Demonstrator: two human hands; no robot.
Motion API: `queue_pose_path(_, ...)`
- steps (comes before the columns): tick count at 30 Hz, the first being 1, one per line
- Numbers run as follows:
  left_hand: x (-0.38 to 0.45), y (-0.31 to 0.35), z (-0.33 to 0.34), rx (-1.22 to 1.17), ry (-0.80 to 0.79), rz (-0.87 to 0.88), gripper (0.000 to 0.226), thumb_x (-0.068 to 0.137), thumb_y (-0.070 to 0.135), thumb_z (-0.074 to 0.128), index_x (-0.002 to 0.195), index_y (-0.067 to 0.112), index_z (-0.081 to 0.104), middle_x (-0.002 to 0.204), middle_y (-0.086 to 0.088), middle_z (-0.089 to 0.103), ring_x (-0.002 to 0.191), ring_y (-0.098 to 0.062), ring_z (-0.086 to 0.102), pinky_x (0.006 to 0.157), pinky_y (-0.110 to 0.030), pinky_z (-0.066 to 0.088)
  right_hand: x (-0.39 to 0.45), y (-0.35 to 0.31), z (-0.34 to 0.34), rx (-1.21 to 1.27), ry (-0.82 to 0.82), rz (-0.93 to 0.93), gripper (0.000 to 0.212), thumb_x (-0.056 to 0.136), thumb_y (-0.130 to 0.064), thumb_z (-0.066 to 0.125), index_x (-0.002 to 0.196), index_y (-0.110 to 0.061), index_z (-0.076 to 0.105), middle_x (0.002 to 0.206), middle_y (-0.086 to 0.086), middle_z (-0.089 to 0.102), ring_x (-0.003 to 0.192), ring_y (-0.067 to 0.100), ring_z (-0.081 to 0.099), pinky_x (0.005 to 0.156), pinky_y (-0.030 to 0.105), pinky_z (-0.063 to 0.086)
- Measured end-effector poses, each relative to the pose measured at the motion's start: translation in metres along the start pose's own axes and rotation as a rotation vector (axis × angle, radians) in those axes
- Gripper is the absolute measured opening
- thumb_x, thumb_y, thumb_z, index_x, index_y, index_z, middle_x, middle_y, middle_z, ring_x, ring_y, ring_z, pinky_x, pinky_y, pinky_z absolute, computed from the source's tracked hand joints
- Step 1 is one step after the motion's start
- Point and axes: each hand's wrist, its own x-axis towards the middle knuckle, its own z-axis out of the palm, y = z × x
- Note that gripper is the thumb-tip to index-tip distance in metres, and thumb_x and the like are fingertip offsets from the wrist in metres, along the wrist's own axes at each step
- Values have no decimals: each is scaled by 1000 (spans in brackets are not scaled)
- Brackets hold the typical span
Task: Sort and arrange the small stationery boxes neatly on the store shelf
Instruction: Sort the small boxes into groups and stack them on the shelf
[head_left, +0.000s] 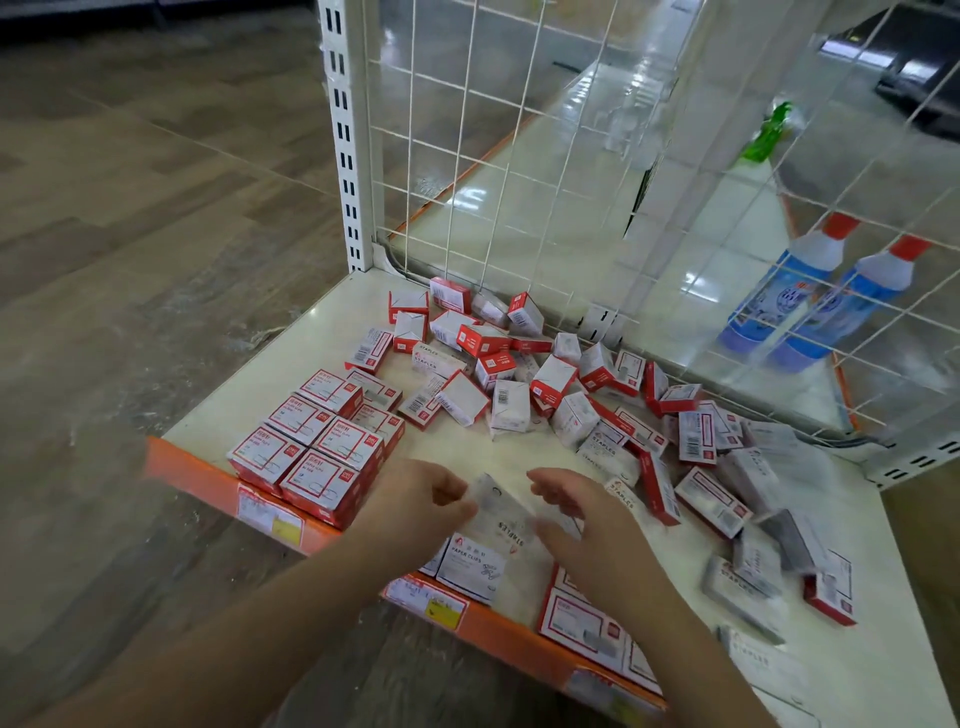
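Holding a pale staples box (496, 506) tilted between both hands, the person looks to be turning it for the front row at six o'clock. The left hand (415, 499) pinches its near-left edge with curled fingers. The right hand (582, 512) sits at its three o'clock with loosely bent fingers; whether they touch the box I cannot tell (motion blur smears that side).

A tidy red block (311, 447) stands at nine o'clock by the shelf's orange lip (208, 480), faces up and edges flush, probably so the labels read from the aisle. Below the held box, a paper-clips box (470, 566) lies flat at the lip, likely the start of another row.

The unsorted heap (524, 364) spreads from twelve to three o'clock against the wire back (519, 156), boxes on sides and ends, so most sorting seems left. The right forearm covers part of the flat boxes at five o'clock. Two bottles (810, 306) behind the mesh are hazy.
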Motion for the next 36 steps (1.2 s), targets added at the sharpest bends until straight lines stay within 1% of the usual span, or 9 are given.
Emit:
queue_pose_path(5, -5, 3, 2, 58, -80, 69, 19, 89, 26, 60, 102, 14, 68, 88, 3, 67, 84, -11, 65, 79, -28, 56, 2, -4, 3, 42, -57, -63, 31, 91, -17, 56, 119, -28, 55, 92, -18, 55, 89, 0, 53, 78, 10, 45)
queue_pose_path(8, -3, 0, 1, -10, -87, 30, 24, 88, 23, 61, 111, 15, 63, 90, 5, 66, 85, -8, 64, 75, -23, 54, 0, -4, 3, 101, -57, -73, 35, 91, -11, 54, 118, -33, 52, 83, -12, 55, 81, 3, 54, 70, 10, 43)
queue_pose_path(12, -1, -2, 2, -29, -149, -69, 31, 90, 22, 58, 118, 10, 60, 99, -2, 66, 88, -12, 63, 76, -25, 53, 1, -6, 2, 192, 105, -25, 32, 92, -9, 50, 111, -35, 50, 87, -11, 54, 81, 3, 55, 63, 11, 45)
queue_pose_path(16, -8, 3, 9, -70, -312, -159, 27, 92, 15, 54, 117, 7, 61, 109, -6, 65, 95, -16, 63, 81, -24, 51, 0, -10, 1, 635, 234, 167, 25, 88, -6, 56, 96, -29, 54, 93, 0, 61, 84, 12, 65, 66, 23, 55)
queue_pose_path(21, -8, 8, 8, -286, -277, -230, 32, 88, 7, 58, 120, 4, 59, 102, -8, 64, 84, -17, 62, 71, -23, 52, -3, -7, 8, 830, 283, 261, 19, 86, -4, 59, 94, -20, 52, 106, 6, 62, 92, 17, 65, 67, 22, 56)
queue_pose_path(27, -8, 6, 3, -406, -137, -250, 23, 86, 5, 62, 109, 4, 63, 96, -9, 64, 83, -16, 61, 72, -23, 51, -9, -3, 8, 735, 201, 231, 32, 83, -8, 65, 101, -31, 51, 104, -2, 65, 93, 13, 65, 71, 20, 55)
queue_pose_path(30, -7, 4, 5, -379, -69, -230, 8, 87, 10, 61, 94, 13, 65, 92, -6, 64, 84, -15, 59, 71, -22, 50, -11, 0, 9, 625, 227, 202, 27, 84, -6, 64, 99, -27, 54, 104, 0, 66, 96, 14, 63, 83, 25, 54)
queue_pose_path(32, -6, 1, 7, -349, -6, -207, 9, 88, 13, 60, 95, 15, 65, 91, -3, 64, 84, -14, 59, 71, -22, 49, -10, 0, 13, 529, 225, 189, 23, 85, -6, 62, 96, -25, 57, 102, -1, 66, 95, 12, 62, 85, 24, 52)
queue_pose_path(36, -1, -6, 4, -130, 57, -136, 18, 91, 10, 54, 104, 18, 64, 91, 6, 59, 74, -7, 52, 60, -16, 45, -6, 6, 21, 311, 164, 185, 17, 86, -9, 58, 96, -23, 62, 91, -11, 62, 85, -1, 57, 73, 10, 44)
